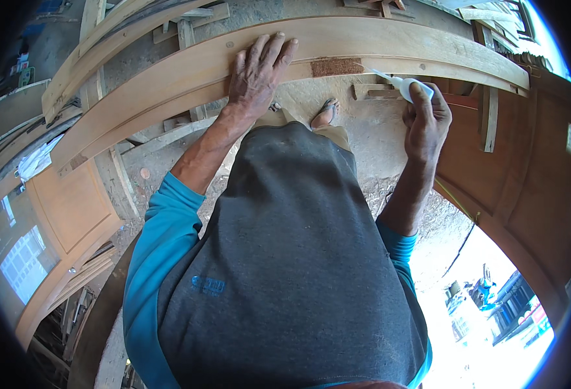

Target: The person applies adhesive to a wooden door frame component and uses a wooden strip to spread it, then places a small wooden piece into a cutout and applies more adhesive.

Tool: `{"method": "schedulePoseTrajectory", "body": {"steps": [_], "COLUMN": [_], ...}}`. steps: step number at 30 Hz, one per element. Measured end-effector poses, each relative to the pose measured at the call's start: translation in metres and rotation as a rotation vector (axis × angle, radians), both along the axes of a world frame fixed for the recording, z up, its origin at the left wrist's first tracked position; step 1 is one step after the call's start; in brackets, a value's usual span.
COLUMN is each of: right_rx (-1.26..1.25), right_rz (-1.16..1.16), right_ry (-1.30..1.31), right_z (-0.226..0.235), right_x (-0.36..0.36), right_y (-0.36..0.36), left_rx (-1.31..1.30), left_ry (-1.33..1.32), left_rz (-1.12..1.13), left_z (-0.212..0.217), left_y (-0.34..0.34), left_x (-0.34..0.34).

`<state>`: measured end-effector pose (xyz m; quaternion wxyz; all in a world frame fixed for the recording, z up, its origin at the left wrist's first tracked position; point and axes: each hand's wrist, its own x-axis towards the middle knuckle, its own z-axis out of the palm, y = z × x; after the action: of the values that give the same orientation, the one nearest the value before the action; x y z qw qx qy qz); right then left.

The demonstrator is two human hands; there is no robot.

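Observation:
A long pale wooden board (pixel 376 39) with a stepped near edge spans the view in front of me. Along that edge lies a reddish-brown rough patch (pixel 336 67). My left hand (pixel 259 74) rests flat on the board left of the patch, fingers stretched out and holding nothing. In my right hand (pixel 427 123) is a small white squeeze bottle (pixel 416 89), gripped between thumb and fingers. Its thin nozzle points left toward the right end of the patch; whether the tip touches the wood I cannot tell.
Wooden supports (pixel 488 120) stand under the board. More curved-looking timber (pixel 97 48) lies at the far left. A panelled door with glass (pixel 71 207) leans at the left, and a large brown wooden panel (pixel 493 155) stands at the right. My sandalled foot (pixel 325 113) shows below the board.

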<state>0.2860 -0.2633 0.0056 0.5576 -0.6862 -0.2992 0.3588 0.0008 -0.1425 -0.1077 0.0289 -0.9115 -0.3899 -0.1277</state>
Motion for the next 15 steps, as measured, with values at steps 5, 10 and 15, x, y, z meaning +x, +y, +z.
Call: {"method": "schedulePoseTrajectory", "body": {"steps": [5, 10, 15], "right_rx": [-0.046, -0.084, -0.124], "right_rz": [0.068, 0.139, 0.172], "right_ry": [-0.18, -0.324, -0.484], "right_z": [-0.008, -0.012, -0.023], "right_x": [-0.019, -0.042, -0.049], "right_y": [-0.002, 0.001, 0.006], "left_rx": [0.033, 0.021, 0.008], "left_ry": [0.024, 0.02, -0.023], "left_rz": [0.011, 0.013, 0.009], "left_z": [-0.001, 0.001, -0.002], "left_y": [-0.001, -0.002, -0.001], "left_x": [0.001, 0.001, 0.0]}}
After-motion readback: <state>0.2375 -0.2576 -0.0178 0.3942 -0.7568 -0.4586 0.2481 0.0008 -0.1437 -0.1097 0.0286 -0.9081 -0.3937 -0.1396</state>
